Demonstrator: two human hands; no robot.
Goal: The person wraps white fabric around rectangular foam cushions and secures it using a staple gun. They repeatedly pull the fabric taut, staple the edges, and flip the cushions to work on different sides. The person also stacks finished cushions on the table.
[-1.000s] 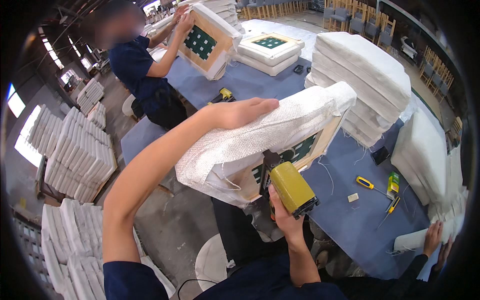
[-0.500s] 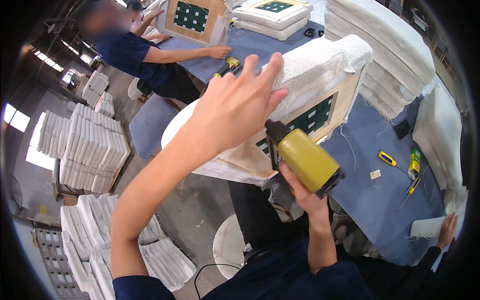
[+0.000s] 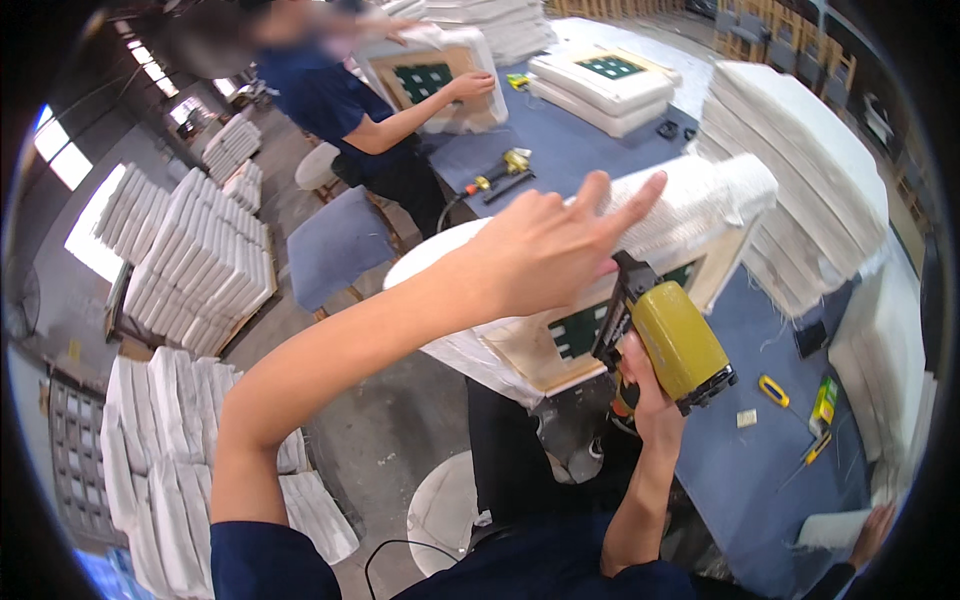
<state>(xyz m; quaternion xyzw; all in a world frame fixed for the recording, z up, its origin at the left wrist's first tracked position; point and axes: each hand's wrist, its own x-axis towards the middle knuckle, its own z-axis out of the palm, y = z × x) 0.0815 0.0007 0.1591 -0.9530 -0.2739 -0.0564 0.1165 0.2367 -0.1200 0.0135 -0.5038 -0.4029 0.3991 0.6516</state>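
Observation:
My right hand grips a yellow-green pneumatic staple gun, its black nose at the underside of a seat cushion. The cushion stands tilted on edge, wrapped in white textured fabric, with a wooden frame and green webbing on its open face. Across its upper side lies my left hand, fingers stretched out over the fabric, apparently touching it. The left thumb is mostly hidden behind the hand and the gun's nose. Whether the nose touches the wood, I cannot tell.
Beyond the cushion, a blue-topped table carries screwdriver-like yellow tools, another staple gun and stacked cushions. A co-worker handles a cushion at the far left. A blue stool and white stacks stand left.
The view has shifted, so the scene sits lower and further right. My left hand's fingers have drawn closer to the gun's nose. The co-worker's hand has moved onto their cushion.

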